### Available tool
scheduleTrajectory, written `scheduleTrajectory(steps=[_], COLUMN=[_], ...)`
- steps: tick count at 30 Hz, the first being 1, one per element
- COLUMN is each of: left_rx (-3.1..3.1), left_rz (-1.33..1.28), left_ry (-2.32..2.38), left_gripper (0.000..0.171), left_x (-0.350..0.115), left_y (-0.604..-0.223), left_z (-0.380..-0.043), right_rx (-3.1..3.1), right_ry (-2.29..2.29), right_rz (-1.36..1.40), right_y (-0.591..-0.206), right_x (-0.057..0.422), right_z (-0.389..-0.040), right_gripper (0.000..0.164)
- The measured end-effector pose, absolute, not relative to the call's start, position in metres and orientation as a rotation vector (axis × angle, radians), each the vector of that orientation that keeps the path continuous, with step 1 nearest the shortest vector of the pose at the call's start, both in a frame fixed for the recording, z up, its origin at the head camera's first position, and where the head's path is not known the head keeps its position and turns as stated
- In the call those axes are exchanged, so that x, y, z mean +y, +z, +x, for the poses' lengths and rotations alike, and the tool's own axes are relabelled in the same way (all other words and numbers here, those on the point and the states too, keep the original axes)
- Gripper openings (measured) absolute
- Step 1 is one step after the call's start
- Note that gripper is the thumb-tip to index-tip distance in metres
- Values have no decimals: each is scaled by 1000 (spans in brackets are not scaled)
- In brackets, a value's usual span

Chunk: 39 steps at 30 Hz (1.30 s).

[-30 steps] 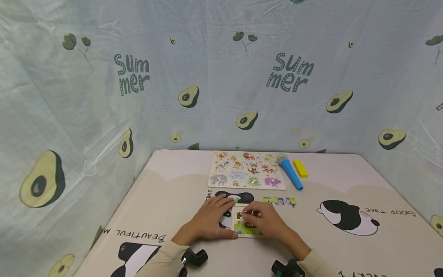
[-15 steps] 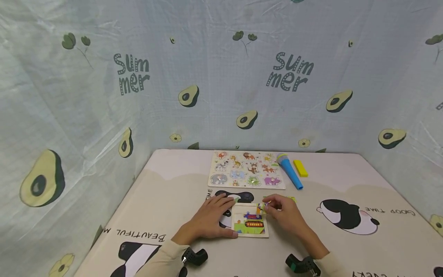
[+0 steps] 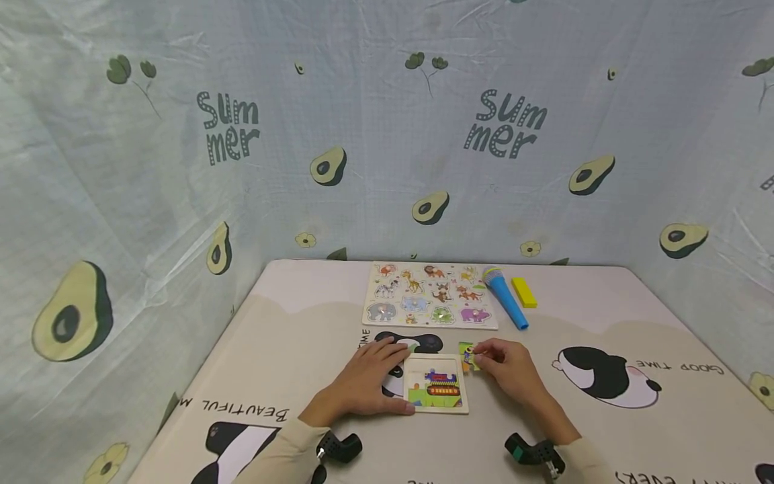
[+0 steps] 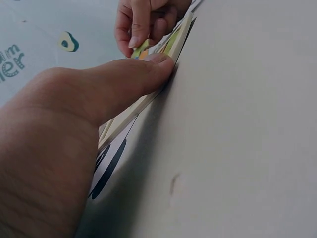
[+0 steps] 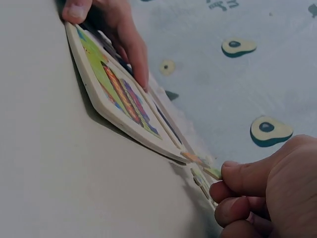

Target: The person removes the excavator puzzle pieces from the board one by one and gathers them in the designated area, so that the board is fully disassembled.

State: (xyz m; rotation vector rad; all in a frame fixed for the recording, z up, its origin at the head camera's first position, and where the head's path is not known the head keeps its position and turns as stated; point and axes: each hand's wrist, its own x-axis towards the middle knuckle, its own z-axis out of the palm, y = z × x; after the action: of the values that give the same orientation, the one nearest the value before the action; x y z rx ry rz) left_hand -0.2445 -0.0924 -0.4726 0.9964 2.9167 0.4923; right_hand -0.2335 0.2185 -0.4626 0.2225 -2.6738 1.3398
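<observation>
A small square jigsaw tray [image 3: 431, 363] lies on the table, with a red and purple vehicle picture in its lower part and bare wood across the top. My left hand [image 3: 371, 380] rests along its left side, thumb [image 4: 156, 72] on the near edge and fingers spread. Just off the tray's upper right corner, my right hand [image 3: 510, 370] pinches a green and orange jigsaw piece [image 3: 467, 356] between thumb and fingertips. More jigsaw pieces [image 5: 199, 181] lie on the table below that hand, partly hidden by it.
Behind the tray lies an animal peg puzzle board [image 3: 431, 296]. To its right are a blue toy microphone [image 3: 509, 301] and a yellow block [image 3: 524, 293]. A printed cloth wall [image 3: 375, 134] stands behind the table.
My right hand has moved right, from over the tray to beyond its right edge, taking a jigsaw piece out of the upper part. My left hand has stayed put.
</observation>
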Motion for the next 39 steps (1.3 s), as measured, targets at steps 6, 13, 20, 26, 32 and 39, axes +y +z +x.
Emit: scheduleTrajectory(steps=[6,13,20,26,32,39], left_rx=[2903,2898,2898,2894,2895,2903], left_rz=[1005,1004,999,1002,1004,1002], left_ry=[528,537,546,538,535,527], left_gripper=[103,103,103,103,103,103], left_x=[-93,-94,-93,-94,-94,-94], left_y=[-471,-468,-468,-469,-469,-469], left_z=[-244,-244,-244,-243,-243,-243], right_rx=[-2733,-2779,-2787,-2794,-2810,-2794], right_ry=[1280,1166,1090,1054,1031,1032], right_rz=[172,149,108,74,47,59], right_y=[-467,-470,-470,-470,-467,-466], right_x=[219,217,215,212,209,208], right_z=[-236,-240,-239,-235,-232,-232], right_gripper=[8,5,7,10,12,11])
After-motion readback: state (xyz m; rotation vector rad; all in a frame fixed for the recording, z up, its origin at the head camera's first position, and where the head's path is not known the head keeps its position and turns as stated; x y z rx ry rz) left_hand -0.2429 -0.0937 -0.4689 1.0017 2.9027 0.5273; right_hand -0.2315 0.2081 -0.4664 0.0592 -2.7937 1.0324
